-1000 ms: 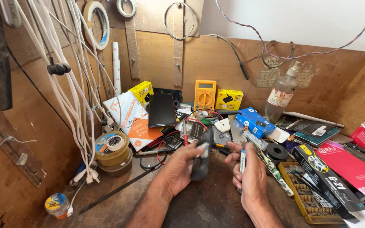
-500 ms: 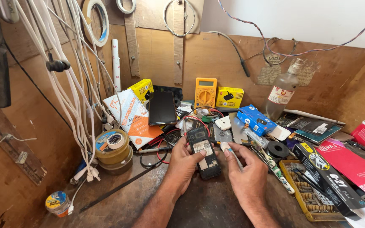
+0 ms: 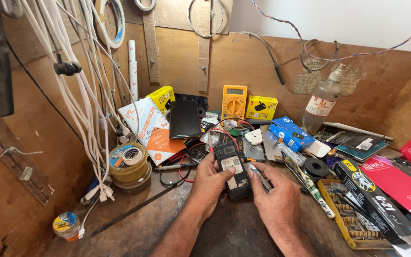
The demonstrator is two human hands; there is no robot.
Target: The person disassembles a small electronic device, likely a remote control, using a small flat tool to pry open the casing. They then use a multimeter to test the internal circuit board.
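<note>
Both my hands work one small black phone (image 3: 232, 171) with its back open: my left hand (image 3: 211, 183) clasps its side, my right hand (image 3: 276, 196) pinches a thin tool (image 3: 258, 172) beside it.

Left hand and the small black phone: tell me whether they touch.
Touching. The head view shows the left hand lying against the side of the small black phone, with the thumb pressed on its open back, no gap between them.
</note>
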